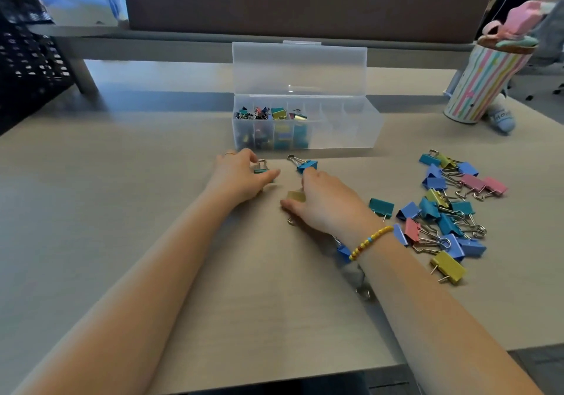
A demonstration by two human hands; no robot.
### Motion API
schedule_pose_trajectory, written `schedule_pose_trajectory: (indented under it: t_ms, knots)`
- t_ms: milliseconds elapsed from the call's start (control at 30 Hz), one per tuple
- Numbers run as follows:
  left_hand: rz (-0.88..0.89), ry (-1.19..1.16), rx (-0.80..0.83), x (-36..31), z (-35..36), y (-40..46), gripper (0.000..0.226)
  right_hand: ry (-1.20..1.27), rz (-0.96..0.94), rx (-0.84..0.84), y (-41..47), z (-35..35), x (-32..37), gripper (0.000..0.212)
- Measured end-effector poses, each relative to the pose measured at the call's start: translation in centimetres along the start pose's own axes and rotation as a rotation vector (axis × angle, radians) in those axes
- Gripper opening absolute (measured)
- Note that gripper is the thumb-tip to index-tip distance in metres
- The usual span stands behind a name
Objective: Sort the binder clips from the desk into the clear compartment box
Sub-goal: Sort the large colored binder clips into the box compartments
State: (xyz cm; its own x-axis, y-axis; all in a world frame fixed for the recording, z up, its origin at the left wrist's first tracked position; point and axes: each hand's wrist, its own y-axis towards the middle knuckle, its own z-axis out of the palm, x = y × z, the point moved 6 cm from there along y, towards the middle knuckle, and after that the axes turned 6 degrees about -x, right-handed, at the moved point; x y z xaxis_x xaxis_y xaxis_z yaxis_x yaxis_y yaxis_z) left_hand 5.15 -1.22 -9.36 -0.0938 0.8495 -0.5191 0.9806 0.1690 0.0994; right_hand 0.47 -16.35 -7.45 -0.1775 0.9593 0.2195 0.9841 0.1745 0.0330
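The clear compartment box [341, 132] stands open at the middle of the desk, its lid up; its left compartments hold coloured binder clips. Just in front of it, my left hand [241, 176] pinches a teal binder clip [261, 168] between thumb and fingers. My right hand [323, 202] lies over a gold binder clip [296, 196], thumb beside it, with a fingertip touching a blue binder clip [306, 165]. Whether the right hand grips the gold clip is hidden. A pile of several blue, teal, pink and gold binder clips [448, 211] lies to the right.
A striped cup [485, 86] with a pink topper stands at the back right, a small grey item beside it. A black mesh basket [27, 61] sits at the back left. More clips [345, 251] lie under my right wrist. The desk's front edge [274, 385] is near.
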Motion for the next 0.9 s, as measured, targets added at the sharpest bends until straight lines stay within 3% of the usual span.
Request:
schedule_pose_trajectory:
  t_ms: [133,267,400,500,567,833,900]
  knots:
    - [0.089,0.085,-0.013,-1.2,0.3,-0.3,0.037,-0.016,-0.027,-0.048,0.1,-0.2,0.5,0.044]
    - [0.157,0.014,-0.012,-1.7,0.2,-1.1,0.027,-0.005,-0.054,-0.078,0.2,-0.4,0.7,0.038]
    - [0.143,-0.003,-0.022,-1.2,-0.7,-1.5,0.034,0.025,-0.041,-0.087,0.4,-0.7,0.0,0.046]
    - [0.086,0.148,0.066,-0.3,-1.2,-1.5,0.048,-0.011,0.009,-0.080,0.5,-0.9,-1.0,0.060]
    - [0.072,0.214,0.093,0.1,-1.6,-1.6,0.048,-0.019,0.025,-0.065,0.6,-0.8,-1.3,0.058]
    - [0.195,0.269,0.117,-1.2,-1.4,-2.3,0.023,0.235,0.062,-0.067,0.6,-0.9,-1.2,0.045]
    - [0.204,0.150,0.080,-1.6,-1.2,-2.5,0.021,0.298,0.087,-0.054,0.7,-0.9,-1.3,0.042]
